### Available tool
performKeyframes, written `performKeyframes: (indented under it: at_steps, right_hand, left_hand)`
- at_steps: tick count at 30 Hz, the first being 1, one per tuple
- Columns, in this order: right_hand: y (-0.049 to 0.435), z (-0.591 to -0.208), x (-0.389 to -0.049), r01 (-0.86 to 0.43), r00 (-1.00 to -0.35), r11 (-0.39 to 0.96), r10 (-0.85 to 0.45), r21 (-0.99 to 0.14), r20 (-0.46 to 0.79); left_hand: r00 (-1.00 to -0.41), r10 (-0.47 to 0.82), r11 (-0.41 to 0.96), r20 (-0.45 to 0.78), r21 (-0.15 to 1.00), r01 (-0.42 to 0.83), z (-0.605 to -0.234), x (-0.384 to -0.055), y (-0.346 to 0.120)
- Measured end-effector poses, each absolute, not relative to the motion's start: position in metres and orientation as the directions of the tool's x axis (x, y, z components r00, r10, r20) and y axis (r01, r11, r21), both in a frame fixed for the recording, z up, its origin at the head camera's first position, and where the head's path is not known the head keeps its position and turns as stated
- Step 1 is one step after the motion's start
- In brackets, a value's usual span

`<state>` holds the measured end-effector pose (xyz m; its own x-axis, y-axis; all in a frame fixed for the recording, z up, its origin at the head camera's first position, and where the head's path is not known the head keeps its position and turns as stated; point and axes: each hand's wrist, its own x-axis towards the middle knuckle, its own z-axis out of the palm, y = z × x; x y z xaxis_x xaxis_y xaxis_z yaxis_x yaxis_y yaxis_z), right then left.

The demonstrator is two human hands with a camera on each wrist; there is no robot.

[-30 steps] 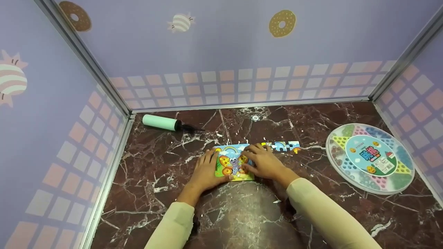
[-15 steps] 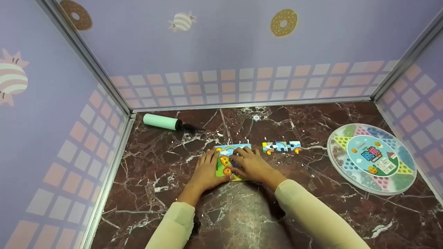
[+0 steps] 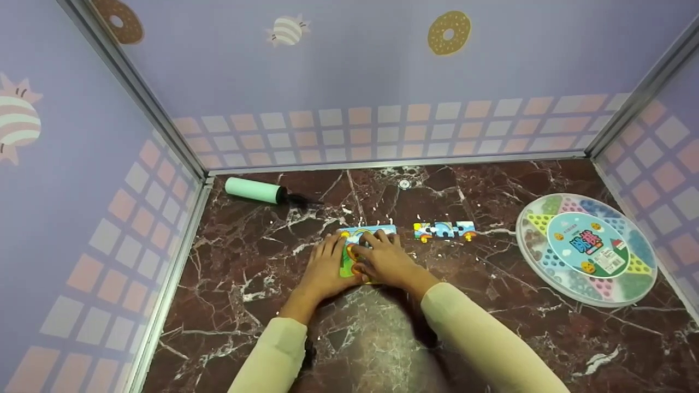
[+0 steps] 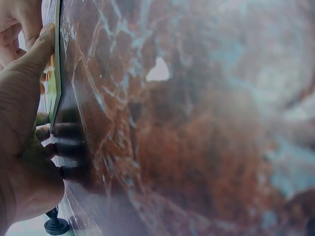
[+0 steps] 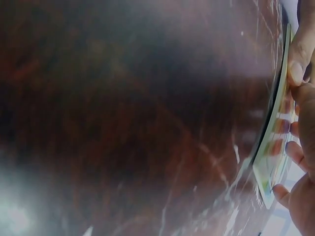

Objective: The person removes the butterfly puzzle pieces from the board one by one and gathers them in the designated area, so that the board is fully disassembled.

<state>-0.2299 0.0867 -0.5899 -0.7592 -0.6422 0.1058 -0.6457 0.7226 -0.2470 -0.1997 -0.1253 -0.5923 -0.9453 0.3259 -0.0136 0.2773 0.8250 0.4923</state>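
A picture jigsaw puzzle (image 3: 347,265), with a rainbow and orange spots showing, lies flat on the marble-patterned surface. My left hand (image 3: 325,273) rests along its left edge, fingers stretched forward and thumb at the front edge. Over the right part of the picture, my right hand (image 3: 390,263) presses with its fingertips and hides much of it. In the left wrist view the left thumb (image 4: 37,51) lies on the board's edge. From the right wrist, the board (image 5: 275,142) shows edge-on beneath the right fingers. Several puzzle pieces (image 3: 444,231) sit in a row beyond the right hand.
A mint-green hand pump (image 3: 254,191) lies at the back left. A small round token (image 3: 404,184) sits near the back wall. At the right is a round Chinese checkers box (image 3: 587,251). Purple panels (image 3: 371,71) enclose the back and sides.
My right hand has slid left across the puzzle, covering more of its picture and uncovering the row of pieces to the right. My left hand has stayed at the left edge.
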Motion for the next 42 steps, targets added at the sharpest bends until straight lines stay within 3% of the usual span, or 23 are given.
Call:
performKeyframes:
  at_steps: [35, 42]
  right_hand:
    - [0.048, -0.583, -0.223, -0.529, -0.848, 0.834, -0.527, -0.156, 0.057]
    - [0.047, -0.581, -0.223, -0.529, -0.847, 0.825, -0.527, -0.200, 0.068]
  left_hand:
    - [-0.945, 0.328, 0.814, -0.001, 0.507, 0.282, -0.599, -0.204, -0.128]
    - [-0.943, 0.333, 0.814, 0.025, 0.498, 0.301, -0.599, -0.204, -0.127]
